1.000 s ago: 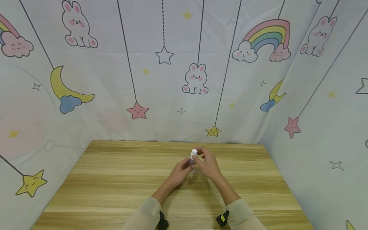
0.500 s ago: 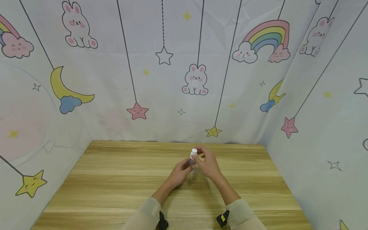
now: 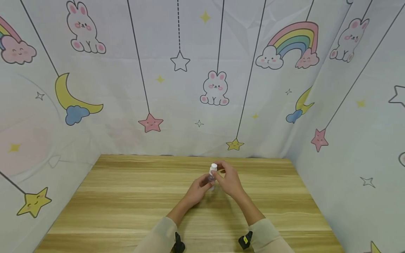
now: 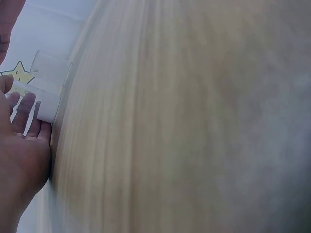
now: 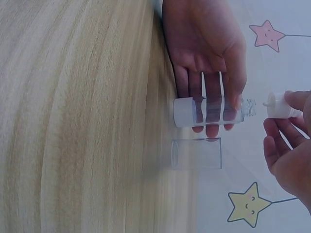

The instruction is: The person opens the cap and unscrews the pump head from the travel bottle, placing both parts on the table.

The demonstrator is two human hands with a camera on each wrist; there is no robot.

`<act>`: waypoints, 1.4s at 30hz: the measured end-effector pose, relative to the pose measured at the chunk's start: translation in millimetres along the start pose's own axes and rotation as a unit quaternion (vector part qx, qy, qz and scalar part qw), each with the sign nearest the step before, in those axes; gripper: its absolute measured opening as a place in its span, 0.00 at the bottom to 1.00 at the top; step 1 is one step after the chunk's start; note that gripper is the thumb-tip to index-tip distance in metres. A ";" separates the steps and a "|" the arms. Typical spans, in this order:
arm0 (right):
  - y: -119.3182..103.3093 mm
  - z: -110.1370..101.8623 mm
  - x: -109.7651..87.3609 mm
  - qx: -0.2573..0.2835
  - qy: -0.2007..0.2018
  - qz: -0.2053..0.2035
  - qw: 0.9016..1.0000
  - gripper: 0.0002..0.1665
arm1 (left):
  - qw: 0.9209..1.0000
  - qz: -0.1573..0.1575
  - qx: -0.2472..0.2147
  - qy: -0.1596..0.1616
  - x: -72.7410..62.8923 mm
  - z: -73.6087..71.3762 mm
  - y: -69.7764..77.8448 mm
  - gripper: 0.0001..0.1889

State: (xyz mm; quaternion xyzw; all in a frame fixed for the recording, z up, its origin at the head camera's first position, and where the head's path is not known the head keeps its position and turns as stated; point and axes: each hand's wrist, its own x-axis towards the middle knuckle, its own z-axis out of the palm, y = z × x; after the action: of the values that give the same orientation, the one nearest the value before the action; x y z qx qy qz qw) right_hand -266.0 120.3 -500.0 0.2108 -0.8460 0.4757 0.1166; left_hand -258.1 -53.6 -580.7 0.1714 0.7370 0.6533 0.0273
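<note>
My left hand (image 3: 195, 192) holds a small clear bottle (image 5: 184, 112) with a white base, upright and low at the tabletop. In the right wrist view its thumb lies on the near side and the fingers pass behind. The bottle's threaded neck (image 5: 249, 107) is bare. Just above it my right hand (image 3: 231, 182) pinches a white pump head (image 5: 279, 106) between thumb and fingers. A small gap shows between pump head and neck, and a short stem points at the neck. A clear cylindrical cover (image 5: 197, 154) stands on the table beside the bottle.
The wood-grain table (image 3: 133, 196) extends around both hands. White cloth printed with rabbits, stars and rainbows (image 3: 183, 105) encloses its back and sides. Black devices, such as the right wrist camera (image 3: 245, 240), sit at both sleeves.
</note>
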 end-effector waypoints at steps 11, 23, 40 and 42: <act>1.4 -0.3 -0.1 0.010 0.001 -0.001 1.000 0.19 | 1.000 -0.001 0.002 0.004 -0.6 0.7 0.5 0.24; -0.1 -3.3 -1.0 0.010 0.001 0.001 1.000 0.18 | 1.000 -0.002 -0.002 -0.005 -2.6 0.0 3.3 0.25; 0.3 -5.4 0.0 0.005 0.006 -0.007 1.000 0.19 | 1.000 0.009 0.000 -0.005 -1.8 0.1 2.5 0.23; 0.6 -5.6 0.0 0.004 0.006 -0.009 1.000 0.19 | 1.000 0.011 -0.002 -0.005 -1.7 0.2 1.7 0.23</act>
State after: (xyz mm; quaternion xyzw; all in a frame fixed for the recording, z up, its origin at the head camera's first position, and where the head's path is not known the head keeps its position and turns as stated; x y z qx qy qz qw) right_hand -266.3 125.3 -497.6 0.2156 -0.8414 0.4794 0.1252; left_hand -256.1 -53.8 -579.4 0.1825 0.7339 0.6539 0.0238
